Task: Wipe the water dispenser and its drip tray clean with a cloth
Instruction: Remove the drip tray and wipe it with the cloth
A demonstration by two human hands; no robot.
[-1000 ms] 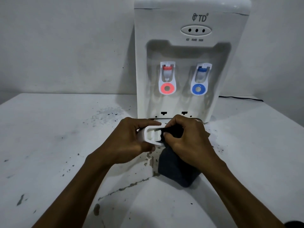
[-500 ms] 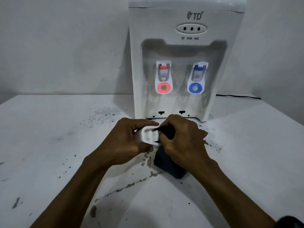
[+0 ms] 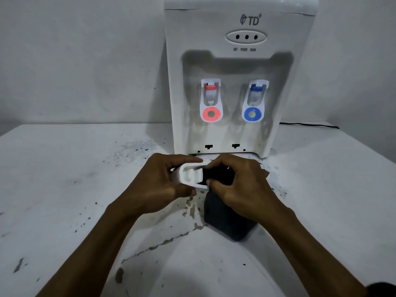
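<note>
A white water dispenser (image 3: 240, 67) stands at the back of the table, with a red tap (image 3: 211, 101) and a blue tap (image 3: 255, 100). In front of it my left hand (image 3: 156, 185) grips the white drip tray (image 3: 188, 174), lifted off the table and tilted toward me. My right hand (image 3: 242, 189) holds a dark cloth (image 3: 225, 217) and presses part of it into the tray's hollow. The rest of the cloth hangs down from my right hand to the table. The tray's right half is hidden by my right hand.
The white table (image 3: 64, 179) is stained with dark specks and has a crack running across its front. A black cable (image 3: 310, 124) runs off behind the dispenser to the right. A grey wall stands close behind.
My right hand has shifted slightly with the cloth inside the tray. The view has drifted a little; both hands stay in front of the dispenser.
</note>
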